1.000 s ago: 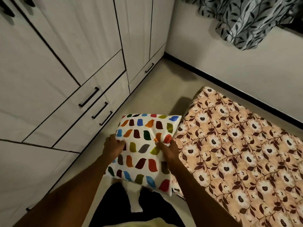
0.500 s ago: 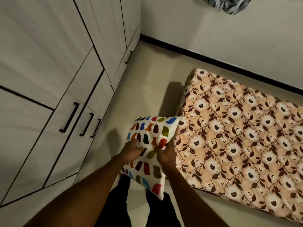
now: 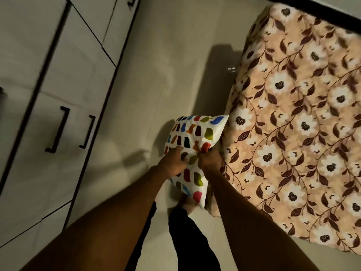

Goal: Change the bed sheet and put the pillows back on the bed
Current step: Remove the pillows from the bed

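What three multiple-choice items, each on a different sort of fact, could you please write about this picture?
1. Where is the pillow? A held above the floor beside the bed; B lying on the bed; C on a chair.
2. What is the bed sheet ground colour? A blue; B green; C peach.
3. What are the left hand and right hand doing? A both grip the pillow; B only the left grips it; C both hang idle.

1 A: floor shows around it. 2 C: peach under brown-and-white flowers. 3 A: both bunch its cover.
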`<state>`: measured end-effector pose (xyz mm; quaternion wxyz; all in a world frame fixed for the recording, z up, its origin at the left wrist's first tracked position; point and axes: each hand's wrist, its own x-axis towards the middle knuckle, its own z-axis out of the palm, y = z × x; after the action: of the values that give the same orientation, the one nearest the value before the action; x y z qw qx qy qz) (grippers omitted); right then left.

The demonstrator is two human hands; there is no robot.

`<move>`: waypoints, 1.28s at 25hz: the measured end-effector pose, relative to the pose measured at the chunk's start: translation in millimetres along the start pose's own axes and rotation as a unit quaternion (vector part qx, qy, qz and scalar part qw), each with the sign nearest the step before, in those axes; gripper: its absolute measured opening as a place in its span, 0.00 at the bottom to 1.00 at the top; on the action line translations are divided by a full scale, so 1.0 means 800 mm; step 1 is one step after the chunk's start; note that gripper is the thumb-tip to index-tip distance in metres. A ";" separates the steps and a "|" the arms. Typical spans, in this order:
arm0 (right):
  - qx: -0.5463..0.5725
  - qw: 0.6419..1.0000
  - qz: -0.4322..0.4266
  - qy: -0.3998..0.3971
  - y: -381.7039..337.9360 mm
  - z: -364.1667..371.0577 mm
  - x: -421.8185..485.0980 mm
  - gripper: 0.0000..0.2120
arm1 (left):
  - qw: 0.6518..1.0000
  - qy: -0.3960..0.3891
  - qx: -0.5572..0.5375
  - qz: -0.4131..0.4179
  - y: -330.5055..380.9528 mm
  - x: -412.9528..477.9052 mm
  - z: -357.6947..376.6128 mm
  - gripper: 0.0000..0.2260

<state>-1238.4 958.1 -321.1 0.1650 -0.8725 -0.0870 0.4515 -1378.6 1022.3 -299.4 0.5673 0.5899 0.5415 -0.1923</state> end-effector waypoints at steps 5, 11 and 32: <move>-0.009 1.000 0.025 -0.005 0.015 0.029 0.085 0.19 | 0.998 0.023 0.053 0.004 -0.030 0.086 0.017 0.26; -0.075 0.996 0.056 -0.006 0.013 0.047 0.127 0.25 | 0.998 0.025 0.063 -0.011 -0.058 0.120 0.044 0.27; -0.358 0.888 -0.289 -0.010 -0.096 -0.248 -0.313 0.30 | 0.947 0.182 0.256 0.061 0.165 -0.321 -0.065 0.26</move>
<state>-1220.9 912.4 4.0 -0.0363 -0.8043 -0.4927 0.3303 -1373.0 990.4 -7.8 0.2995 0.7720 0.5313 -0.1789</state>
